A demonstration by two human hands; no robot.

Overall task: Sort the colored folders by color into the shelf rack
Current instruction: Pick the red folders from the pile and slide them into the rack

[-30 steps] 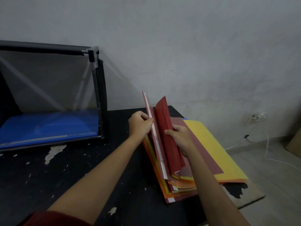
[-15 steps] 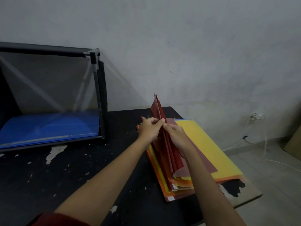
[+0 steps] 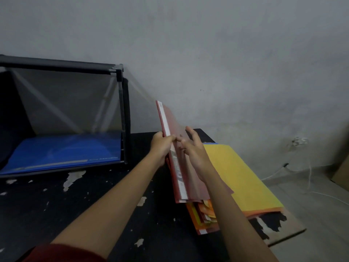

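The left grip [image 3: 160,146] is closed tight around the white edge of a red folder [image 3: 188,186]. It holds the red folder up on its side, so the far end tips up toward the wall [image 3: 226,53]. The right grip [image 3: 194,154] is wide open. Its fingers [image 3: 189,130] are spread out and lie on the red cover, just beside the left grip.

The near end of the red folder rests on a pile of folders [image 3: 236,171] on the right side of the black tabletop [image 3: 75,205]. The top of the pile is yellow, and orange edges peek out from under it.

The shelf rack [image 3: 56,66] stands on the left side of the tabletop, well apart from the pile. It has dark bars. Blue folders [image 3: 62,150] lie flat on its bottom shelf.

The black paint on the tabletop is chipped in many spots. A white cable [image 3: 309,173] hangs down the wall at the far right. A bit of red sleeve [image 3: 66,254] shows at the bottom.
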